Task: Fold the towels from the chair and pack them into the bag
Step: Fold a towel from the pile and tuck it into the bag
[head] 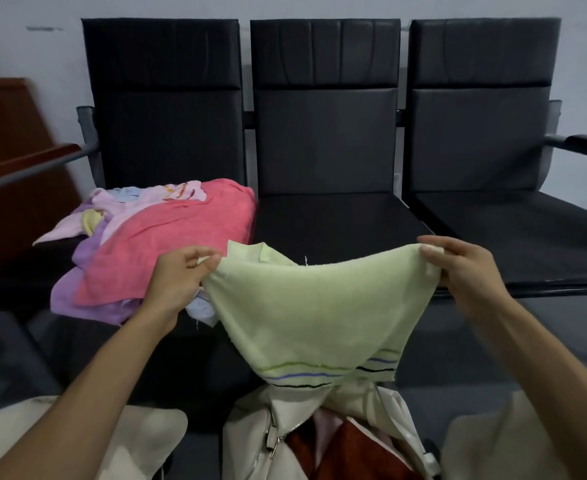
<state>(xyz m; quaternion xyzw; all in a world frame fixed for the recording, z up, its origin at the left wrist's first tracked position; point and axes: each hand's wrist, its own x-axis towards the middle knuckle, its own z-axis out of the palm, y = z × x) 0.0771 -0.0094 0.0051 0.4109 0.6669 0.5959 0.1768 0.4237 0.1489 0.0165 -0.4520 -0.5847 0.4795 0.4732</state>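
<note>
Nearest, at the bottom edge: a cream bag, zip undone and mouth gaping, with dark red fabric inside. On either side, knees in pale cloth.

Just above the bag's mouth, hanging in the air: a light green towel, spread wide at the top and narrowing downward, with thin green, blue and black stripes near its lower hem. Held up by both top corners. Upper left corner pinched between thumb and fingers of the left hand; upper right corner gripped the same way by the right hand, fingers curled over the edge. Both forearms bare, reaching in from the lower corners.

Behind the left hand, heaped unfolded on the seat of the left chair: a pink towel on top, a purple towel below it and drooping over the front edge, a pale blue one peeking out by the left wrist, and lilac and yellow pieces toward the back.

Further right, joined in a row: the middle chair and right chair, black padded seats and backs.

Beyond, a pale wall; at far left, a reddish wooden panel.
</note>
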